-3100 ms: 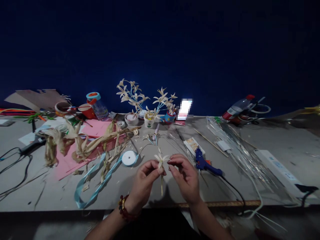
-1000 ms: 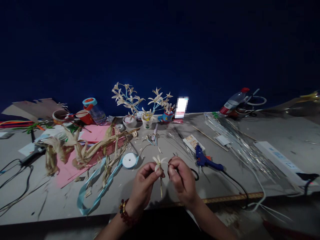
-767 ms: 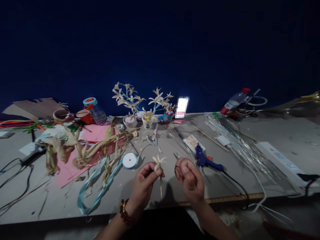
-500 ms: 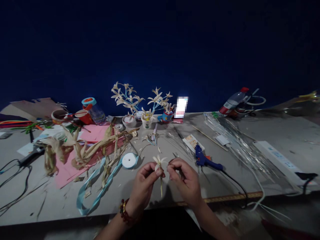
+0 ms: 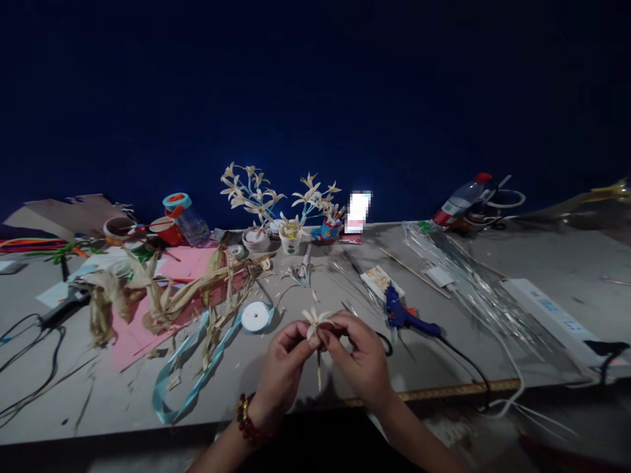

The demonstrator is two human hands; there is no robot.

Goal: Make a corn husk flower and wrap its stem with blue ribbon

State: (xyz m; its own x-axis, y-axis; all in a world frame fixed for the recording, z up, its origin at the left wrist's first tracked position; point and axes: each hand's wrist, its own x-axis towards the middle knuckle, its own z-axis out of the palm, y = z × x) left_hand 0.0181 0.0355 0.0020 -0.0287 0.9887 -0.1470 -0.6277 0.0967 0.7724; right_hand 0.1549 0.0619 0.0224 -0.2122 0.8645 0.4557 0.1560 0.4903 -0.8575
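A small pale flower (image 5: 315,320) with spread petals is upright near the table's front edge, its short stem pointing down. My left hand (image 5: 286,358) pinches the flower's base from the left, fingers closed. From the right, my right hand (image 5: 359,358) has its thumb and fingers closed on the flower too, at the petals' base. The fingertips of both hands nearly meet there and hide the join. Scissors (image 5: 348,307) lie partly hidden behind my right hand.
Ribbon spool (image 5: 255,316) and corn husks (image 5: 162,299) lie left. Blue glue gun (image 5: 407,315), with its cord, lies right, near plastic-wrapped wires (image 5: 473,282) and a power strip (image 5: 547,315). Potted flowers (image 5: 290,236) and a lit phone (image 5: 357,211) stand behind.
My right hand has moved left and its fingers have closed on the flower beside my left fingertips. More of the scissors shows behind it. My left hand has hardly moved.
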